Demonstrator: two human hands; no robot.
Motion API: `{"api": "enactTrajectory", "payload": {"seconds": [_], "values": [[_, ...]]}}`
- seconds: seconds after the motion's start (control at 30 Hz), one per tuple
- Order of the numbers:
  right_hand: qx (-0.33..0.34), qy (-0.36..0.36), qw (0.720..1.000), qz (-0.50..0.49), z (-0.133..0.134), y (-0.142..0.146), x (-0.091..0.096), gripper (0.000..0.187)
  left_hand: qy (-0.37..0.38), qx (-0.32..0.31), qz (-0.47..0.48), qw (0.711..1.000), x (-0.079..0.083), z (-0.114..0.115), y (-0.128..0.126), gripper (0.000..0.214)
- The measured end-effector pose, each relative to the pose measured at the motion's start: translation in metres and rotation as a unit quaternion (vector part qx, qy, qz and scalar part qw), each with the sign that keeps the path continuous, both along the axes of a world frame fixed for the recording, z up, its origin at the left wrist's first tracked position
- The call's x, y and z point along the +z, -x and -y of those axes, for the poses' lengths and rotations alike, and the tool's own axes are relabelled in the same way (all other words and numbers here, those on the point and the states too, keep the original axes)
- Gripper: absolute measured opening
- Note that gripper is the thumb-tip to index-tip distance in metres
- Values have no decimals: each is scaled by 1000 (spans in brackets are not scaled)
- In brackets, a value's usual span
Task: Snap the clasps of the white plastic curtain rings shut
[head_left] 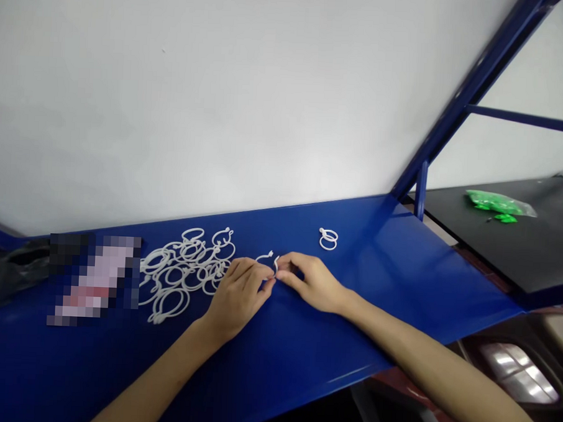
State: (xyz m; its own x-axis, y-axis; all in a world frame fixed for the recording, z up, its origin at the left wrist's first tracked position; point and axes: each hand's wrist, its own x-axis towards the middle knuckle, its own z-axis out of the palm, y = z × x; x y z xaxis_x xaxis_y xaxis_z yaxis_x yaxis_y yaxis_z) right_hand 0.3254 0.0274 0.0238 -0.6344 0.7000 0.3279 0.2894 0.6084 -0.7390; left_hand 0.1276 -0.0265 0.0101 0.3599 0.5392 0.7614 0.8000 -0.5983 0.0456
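Note:
Between my fingertips is a thin white plastic ring point(271, 254) with a gap in it and small knobbed ends. My left hand point(241, 289) pinches one side of it, while my right hand point(314, 283) grips the other end between thumb and forefinger. Part of the ring is hidden behind the left fingers. Just left of my left hand, a loose pile of similar white rings point(157, 319) lies spread on the blue tabletop point(303, 355). Beyond my right hand rests a separate pair of white rings point(322, 231), lying together.
A black plastic bag point(12, 274) and a blurred-out pinkish item point(99, 277) lie at the left. A white wall point(268, 98) backs the table, and a blue metal frame point(458, 100) rises at right. On the black table point(494, 251) sits a green-filled bag point(496, 202).

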Motion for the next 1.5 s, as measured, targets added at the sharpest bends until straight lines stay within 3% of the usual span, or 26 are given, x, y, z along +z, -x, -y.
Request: {"api": "enactTrajectory", "payload": {"seconds": [0.17, 0.37, 0.5, 0.6, 0.83, 1.1, 1.3, 1.5], "values": [[-2, 75, 996, -48, 8, 8, -3, 18, -6, -34, -3, 999, 1, 5, -6, 18], [-19, -5, 1000, -16, 3, 1, -1, 14, 79, 30, 116, 990, 1, 5, 0, 17], [3, -52, 999, -14, 3, -1, 1, 13, 191, 11, 155, 969, 4, 3, 5, 11], [20, -33, 999, -24, 2, -2, -1, 15, 215, 0, 163, 963, 4, 2, 5, 10], [59, 28, 996, -54, 3, -1, -4, 16, 174, -42, 170, 969, 2, 2, 3, 12], [30, 137, 987, -78, 6, 2, -4, 14, 147, -58, 181, 971, 2, 5, 3, 12], [45, 77, 993, -80, 7, 0, -1, 14, 115, -72, 175, 975, 2, 8, -2, 14], [54, 18, 995, -82, 10, -5, 3, 14, 60, -94, 111, 988, 4, 12, -5, 16]]}}
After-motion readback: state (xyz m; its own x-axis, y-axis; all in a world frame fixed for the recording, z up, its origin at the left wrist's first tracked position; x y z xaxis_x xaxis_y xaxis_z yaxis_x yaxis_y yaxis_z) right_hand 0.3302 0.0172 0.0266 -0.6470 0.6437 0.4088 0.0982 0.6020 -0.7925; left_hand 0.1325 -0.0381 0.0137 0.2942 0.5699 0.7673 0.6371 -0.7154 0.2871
